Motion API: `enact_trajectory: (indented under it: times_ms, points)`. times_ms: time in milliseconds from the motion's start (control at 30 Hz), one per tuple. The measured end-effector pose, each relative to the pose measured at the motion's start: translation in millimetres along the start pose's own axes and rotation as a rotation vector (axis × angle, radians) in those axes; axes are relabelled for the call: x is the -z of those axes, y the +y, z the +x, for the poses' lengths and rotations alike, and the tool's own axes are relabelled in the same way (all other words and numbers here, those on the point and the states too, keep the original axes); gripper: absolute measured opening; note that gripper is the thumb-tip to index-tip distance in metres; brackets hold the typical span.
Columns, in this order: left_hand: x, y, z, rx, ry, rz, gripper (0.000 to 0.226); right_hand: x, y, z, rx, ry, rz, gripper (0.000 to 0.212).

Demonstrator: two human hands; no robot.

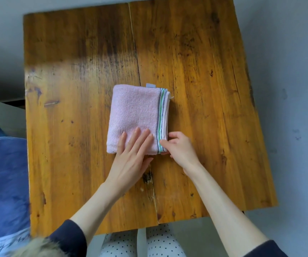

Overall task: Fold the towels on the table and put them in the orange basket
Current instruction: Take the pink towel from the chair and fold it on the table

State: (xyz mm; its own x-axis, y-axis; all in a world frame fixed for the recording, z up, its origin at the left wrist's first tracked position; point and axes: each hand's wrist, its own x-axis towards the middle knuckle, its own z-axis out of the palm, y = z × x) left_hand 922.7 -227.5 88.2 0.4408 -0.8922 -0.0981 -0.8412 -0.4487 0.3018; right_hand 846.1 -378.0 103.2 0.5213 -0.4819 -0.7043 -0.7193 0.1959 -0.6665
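Where the two planks of the wooden table (195,71) meet, at the centre of the frame, a folded pink towel (134,112) lies flat, its striped border (dark blue and green lines) running along its right edge. A small grey label (150,85) protrudes from its upper edge. The left hand (131,156) rests on the lower part of the towel, fingers straight and pressed flat, gripping nothing. The right hand (179,146) pinches the lower right corner at the striped border, fingers curled around the edge. A blue fabric item (3,182) occupies the lower left of the frame, beside the table. Dotted trousers (140,243) appear at the bottom centre. Grey floor (288,52) surrounds the table.
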Motion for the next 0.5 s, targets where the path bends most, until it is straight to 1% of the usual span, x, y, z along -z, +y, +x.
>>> enact_trajectory:
  times_ms: [133, 167, 233, 300, 333, 400, 467, 500]
  points:
    - [0.8, -5.8, -2.2, -0.010, -0.026, 0.050, 0.061, -4.3, 3.0, 0.7, -0.030, 0.064, -0.009, 0.030]
    - [1.8, -8.0, -2.7, -0.014, -0.053, 0.064, 0.061, -5.5, 4.6, 0.8, -0.018, 0.089, -0.055, 0.025]
    - [4.8, -11.7, -1.5, -0.043, -0.115, 0.070, 0.059, -7.9, 7.3, 0.2, 0.041, 0.143, -0.230, 0.013]
    - [10.5, -12.0, 0.6, -0.058, -0.140, 0.029, 0.051, -10.4, 9.6, -3.3, 0.079, 0.189, -0.352, 0.011]
    - [14.3, -12.1, 1.8, -0.058, -0.125, -0.013, 0.046, -11.7, 9.7, -6.0, 0.091, 0.215, -0.390, 0.016]
    - [21.4, -16.1, 4.1, -0.070, -0.022, -0.107, 0.036, -16.4, 7.7, -11.7, 0.188, 0.368, -0.506, 0.030]
    - [28.6, -25.1, 9.0, -0.071, 0.136, -0.155, 0.037, -25.1, -4.1, -15.9, 0.424, 0.551, -0.582, 0.036]
    - [31.6, -30.0, 13.1, -0.057, 0.210, -0.151, 0.040, -31.1, -13.3, -14.9, 0.552, 0.585, -0.595, 0.039]
